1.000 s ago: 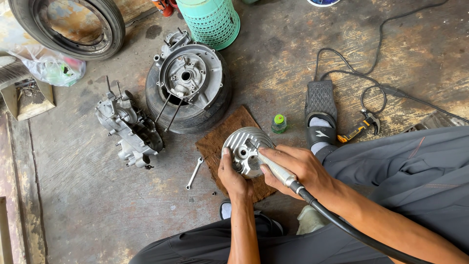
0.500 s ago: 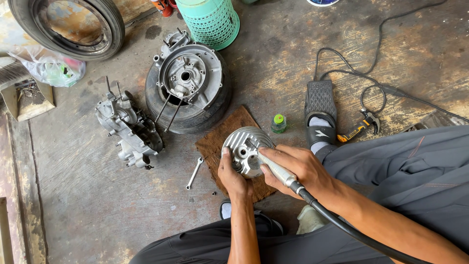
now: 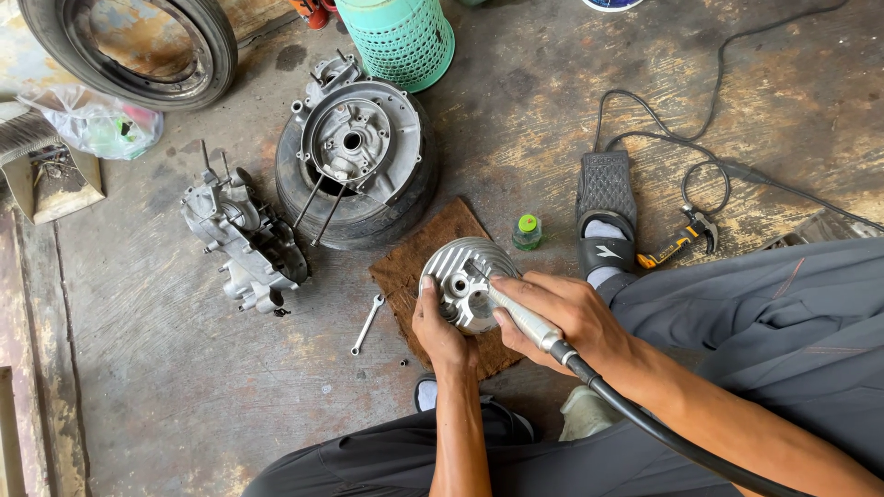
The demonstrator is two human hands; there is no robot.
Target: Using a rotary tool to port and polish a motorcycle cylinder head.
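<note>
A person sits on a concrete floor [image 3: 166, 368] with a finned aluminium cylinder head [image 3: 463, 279] resting on a brown mat [image 3: 405, 267] between the knees. The left hand [image 3: 440, 333] cups the lower left edge of the head, thumb along the rim and fingers wrapped under it, steadying the part. The right hand [image 3: 562, 317] is closed in a pencil-like grip around a slim metal handpiece [image 3: 520, 317] fed by a black flexible shaft [image 3: 663, 433]; the tool tip meets the face of the head near its centre.

Just left of the mat lies 1 small spanner [image 3: 367, 324]. Beyond it stand a crankcase half [image 3: 241, 241] and a second engine casing [image 3: 361, 138] set on a small tyre [image 3: 304, 198]. A green-capped bottle [image 3: 527, 232] stands just beside the mat's right corner, near a sandalled foot [image 3: 606, 216]. A larger tyre [image 3: 124, 46] and a green basket [image 3: 398, 37] lie farther off.
</note>
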